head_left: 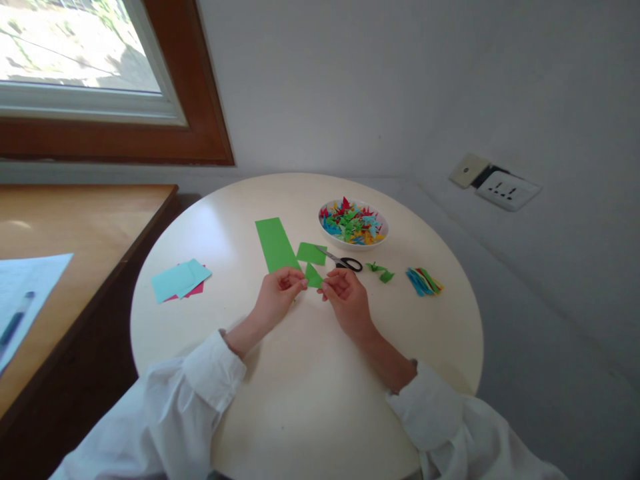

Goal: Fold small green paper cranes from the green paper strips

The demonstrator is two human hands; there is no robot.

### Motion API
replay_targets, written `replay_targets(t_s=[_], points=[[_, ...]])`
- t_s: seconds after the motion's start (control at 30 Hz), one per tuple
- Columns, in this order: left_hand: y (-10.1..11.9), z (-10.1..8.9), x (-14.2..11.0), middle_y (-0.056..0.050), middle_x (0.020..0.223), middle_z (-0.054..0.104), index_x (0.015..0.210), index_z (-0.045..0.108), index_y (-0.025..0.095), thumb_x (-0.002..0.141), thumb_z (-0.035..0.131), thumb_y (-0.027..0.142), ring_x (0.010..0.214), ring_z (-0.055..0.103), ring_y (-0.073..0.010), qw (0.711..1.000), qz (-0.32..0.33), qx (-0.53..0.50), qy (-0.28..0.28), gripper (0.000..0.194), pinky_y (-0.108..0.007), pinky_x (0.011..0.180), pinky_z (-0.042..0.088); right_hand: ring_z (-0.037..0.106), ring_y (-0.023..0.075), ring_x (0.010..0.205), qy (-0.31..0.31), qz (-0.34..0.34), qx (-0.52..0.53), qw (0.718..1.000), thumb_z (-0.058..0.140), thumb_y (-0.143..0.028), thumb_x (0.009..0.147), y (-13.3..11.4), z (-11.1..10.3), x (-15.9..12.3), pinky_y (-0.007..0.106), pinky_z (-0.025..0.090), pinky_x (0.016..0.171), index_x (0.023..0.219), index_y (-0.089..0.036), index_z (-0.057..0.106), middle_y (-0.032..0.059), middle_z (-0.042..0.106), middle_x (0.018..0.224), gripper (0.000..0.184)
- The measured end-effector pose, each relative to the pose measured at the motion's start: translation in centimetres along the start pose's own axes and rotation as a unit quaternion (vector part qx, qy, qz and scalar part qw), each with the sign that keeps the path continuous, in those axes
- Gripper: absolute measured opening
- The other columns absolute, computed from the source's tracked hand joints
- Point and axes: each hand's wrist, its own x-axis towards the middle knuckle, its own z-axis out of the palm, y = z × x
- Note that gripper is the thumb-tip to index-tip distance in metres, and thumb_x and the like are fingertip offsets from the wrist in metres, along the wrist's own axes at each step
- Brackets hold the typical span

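Note:
Between my two hands is a small piece of green paper (313, 276), folded to a triangle. My left hand (280, 295) pinches its left corner with thumb and forefinger. At its right corner, the fingertips of my right hand (347, 300) are closed on the paper. Just beyond lie a long green paper strip (277, 243) and a smaller green paper piece (311, 253). Black-handled scissors (345, 260) rest with their blades over that smaller piece, close to my right hand.
A white bowl (326, 233) of small colourful folded-paper pieces stands at the back. Green folded pieces (383, 272) and a bundle of coloured strips (424, 282) lie right. Light-blue paper sheets (180, 280) lie left on the round table (300, 400). A wooden desk (90, 220) stands left.

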Motion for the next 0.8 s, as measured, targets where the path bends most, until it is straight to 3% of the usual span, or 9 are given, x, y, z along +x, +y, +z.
replay_targets(t_s=[0.37,0.53,0.63,0.8], points=[[0.23,0.19,-0.34,0.005,0.051,0.054,0.068,0.053,0.016,0.06,0.073,0.032,0.048,0.047,-0.0076,0.999,0.02,0.003,-0.026,0.026,-0.02,0.047,0.036,0.06,0.0127,0.063,0.006,0.016,0.018,1.0,0.07,-0.027,0.059,-0.44,0.16,0.04,0.027,0.05,0.061,0.081,-0.021,0.049,-0.0036,0.061,0.065,0.031],[0.3,0.33,-0.42,0.004,0.052,0.055,0.07,0.054,0.015,0.058,0.073,0.034,0.048,0.049,-0.0086,1.0,-0.002,0.003,-0.031,0.029,-0.02,0.048,0.037,0.058,0.0116,0.061,0.012,0.004,0.019,1.0,0.069,-0.025,0.059,-0.44,0.12,0.04,0.026,0.05,0.062,0.08,-0.021,0.05,-0.0056,0.057,0.061,0.028],[0.26,0.29,-0.42,0.002,0.055,0.058,0.07,0.058,0.014,0.062,0.071,0.035,0.051,0.051,-0.0095,0.998,-0.013,0.015,-0.059,0.026,-0.021,0.05,0.038,0.058,0.0113,0.061,0.023,0.0,0.025,0.999,0.07,-0.023,0.059,-0.39,0.07,0.06,0.025,0.049,0.062,0.079,-0.021,0.051,-0.0055,0.056,0.062,0.027],[0.17,0.1,-0.41,-0.001,0.058,0.061,0.062,0.063,0.014,0.069,0.064,0.037,0.055,0.05,-0.0111,0.99,0.023,0.081,-0.109,0.025,-0.022,0.052,0.038,0.059,0.0118,0.062,0.022,-0.006,0.018,1.0,0.07,-0.024,0.059,-0.39,0.09,-0.01,0.026,0.05,0.062,0.079,-0.021,0.052,-0.0048,0.056,0.063,0.028]])
